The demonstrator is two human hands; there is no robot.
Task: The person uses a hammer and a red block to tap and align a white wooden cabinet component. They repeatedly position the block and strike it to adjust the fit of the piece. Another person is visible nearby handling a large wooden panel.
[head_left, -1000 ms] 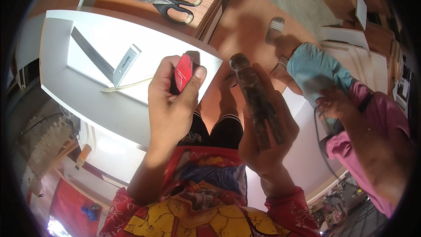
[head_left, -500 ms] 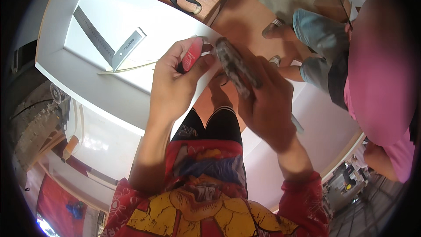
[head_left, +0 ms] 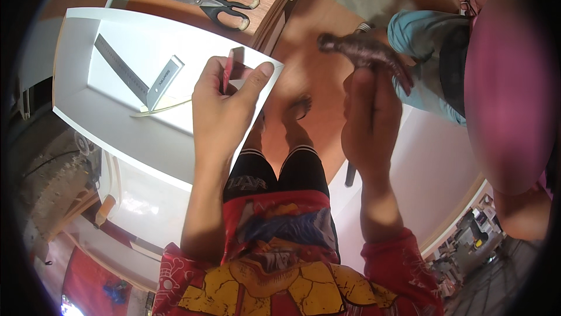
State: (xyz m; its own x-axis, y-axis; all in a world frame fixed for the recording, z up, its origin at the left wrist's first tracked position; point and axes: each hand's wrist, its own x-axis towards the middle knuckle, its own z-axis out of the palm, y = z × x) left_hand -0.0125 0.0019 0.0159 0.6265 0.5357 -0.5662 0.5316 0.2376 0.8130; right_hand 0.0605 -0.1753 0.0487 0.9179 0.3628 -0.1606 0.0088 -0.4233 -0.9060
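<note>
My right hand (head_left: 372, 117) grips a claw hammer (head_left: 363, 50), its worn brown head raised above my fist and the dark end of the handle showing below it. My left hand (head_left: 225, 102) is at the right end of a white open box (head_left: 125, 135), thumb stretched along the corner. Between its fingers stands a small flat red piece (head_left: 227, 73), seen nearly edge-on; its kind is unclear. Inside the box lies a metal try square (head_left: 165, 83), with a thin pale strip (head_left: 169, 108) beside it.
Scissors with black handles (head_left: 225, 7) lie on the brown board beyond the box. A person in pink (head_left: 511, 94) stands close on the right. White panels (head_left: 432, 158) stand to my right, and small tools (head_left: 476, 237) lie at lower right. A power tool (head_left: 85, 143) sits at left.
The hammer has swung up and to the right, away from my left hand, and its head now shows clearly. My left hand has turned the red piece edge-on, with the thumb extended.
</note>
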